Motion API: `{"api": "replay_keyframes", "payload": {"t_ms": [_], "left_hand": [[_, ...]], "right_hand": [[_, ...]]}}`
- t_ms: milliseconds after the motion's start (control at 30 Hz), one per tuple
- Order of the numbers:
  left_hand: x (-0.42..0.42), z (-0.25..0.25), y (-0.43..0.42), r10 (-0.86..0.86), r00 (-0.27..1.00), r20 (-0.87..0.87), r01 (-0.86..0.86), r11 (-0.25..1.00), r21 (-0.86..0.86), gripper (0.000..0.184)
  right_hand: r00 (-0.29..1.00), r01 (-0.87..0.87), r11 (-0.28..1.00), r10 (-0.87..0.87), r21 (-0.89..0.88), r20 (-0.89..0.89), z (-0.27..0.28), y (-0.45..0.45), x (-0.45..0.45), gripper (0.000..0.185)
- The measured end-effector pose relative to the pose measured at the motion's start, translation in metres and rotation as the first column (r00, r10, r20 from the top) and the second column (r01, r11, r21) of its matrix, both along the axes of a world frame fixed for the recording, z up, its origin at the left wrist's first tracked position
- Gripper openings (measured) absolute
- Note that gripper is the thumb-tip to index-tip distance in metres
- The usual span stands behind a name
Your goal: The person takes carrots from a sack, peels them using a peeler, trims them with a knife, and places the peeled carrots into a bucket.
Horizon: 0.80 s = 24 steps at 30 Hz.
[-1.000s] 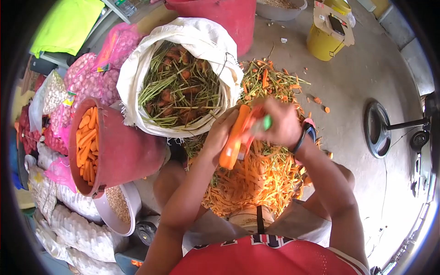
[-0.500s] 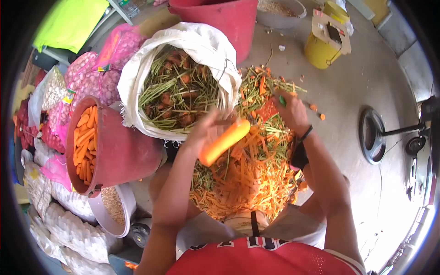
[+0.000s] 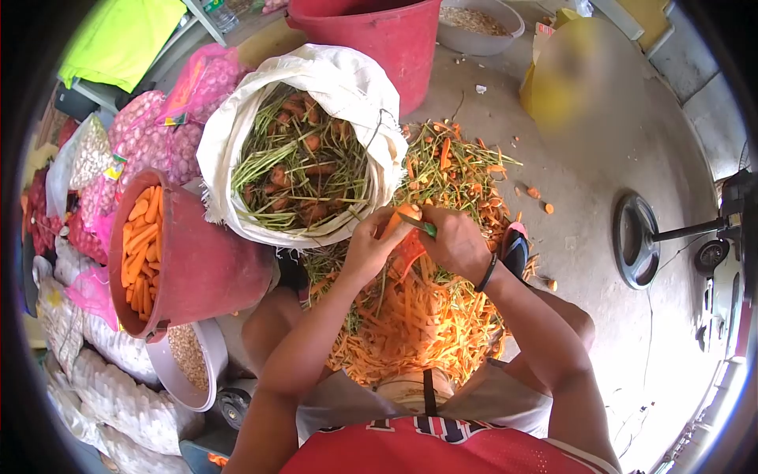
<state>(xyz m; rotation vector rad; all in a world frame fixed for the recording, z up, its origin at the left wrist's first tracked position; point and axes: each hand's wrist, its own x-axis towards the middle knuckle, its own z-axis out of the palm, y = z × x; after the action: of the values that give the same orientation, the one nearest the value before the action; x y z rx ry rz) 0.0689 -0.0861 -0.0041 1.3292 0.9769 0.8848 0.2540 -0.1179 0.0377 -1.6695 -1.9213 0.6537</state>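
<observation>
My left hand (image 3: 371,246) is closed around a carrot (image 3: 393,224), mostly hidden by the fingers. My right hand (image 3: 456,243) grips a knife with a green handle (image 3: 427,227), its blade against the upper end of the carrot. A red item (image 3: 406,254) hangs just under the two hands; its kind is unclear. Below lies a heap of orange carrot peelings (image 3: 418,316), with green stalks and carrot tops (image 3: 458,170) toward the far side. Beyond my left hand stands a white sack (image 3: 316,63) of unpeeled carrots with stalks.
At left a tilted red bucket (image 3: 213,261) holds peeled carrots, beside a bowl (image 3: 213,355) of pale bits. Pink net bags (image 3: 146,130) line the left side. Another red tub (image 3: 371,47) stands behind the sack. A round black stand base (image 3: 636,241) is at right.
The peeled-looking orange carrot in my left hand has turned end-up and shifted slightly right. My right hand has come in from the far right, bringing the knife to the carrot.
</observation>
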Motion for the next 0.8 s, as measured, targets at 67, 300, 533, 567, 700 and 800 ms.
{"api": "replay_keyframes", "payload": {"t_ms": [67, 300, 533, 567, 700, 800], "left_hand": [[0.002, 0.004, 0.001, -0.015, 0.997, -0.075, 0.017, 0.999, 0.035, 0.043], [0.006, 0.021, -0.008, 0.014, 0.991, -0.136, 0.007, 0.988, 0.152, 0.038], [-0.011, 0.024, -0.022, -0.064, 0.997, 0.045, 0.059, 0.991, 0.119, 0.042], [-0.020, 0.020, -0.019, -0.013, 0.999, 0.050, 0.012, 1.000, 0.028, 0.043], [-0.071, 0.026, 0.018, 0.297, 0.945, 0.138, -0.263, 0.940, -0.219, 0.043], [-0.151, 0.051, 0.066, 0.479, 0.784, 0.395, -0.419, 0.877, -0.234, 0.035]], "right_hand": [[1.000, 0.014, 1.000, -0.014, 0.009, -0.005, 0.001, 0.000, -0.002, 0.021], [0.997, 0.022, 0.991, -0.011, -0.135, 0.079, -0.001, 0.003, 0.003, 0.023], [0.948, -0.099, 0.861, 0.235, -0.499, 0.216, -0.104, 0.021, 0.050, 0.025], [0.932, -0.176, 0.831, 0.314, -0.528, 0.182, -0.093, 0.023, 0.047, 0.026], [0.906, -0.162, 0.838, 0.336, -0.521, 0.258, -0.083, 0.024, 0.031, 0.032], [0.904, -0.176, 0.861, 0.333, -0.477, 0.267, -0.078, 0.028, 0.028, 0.031]]}}
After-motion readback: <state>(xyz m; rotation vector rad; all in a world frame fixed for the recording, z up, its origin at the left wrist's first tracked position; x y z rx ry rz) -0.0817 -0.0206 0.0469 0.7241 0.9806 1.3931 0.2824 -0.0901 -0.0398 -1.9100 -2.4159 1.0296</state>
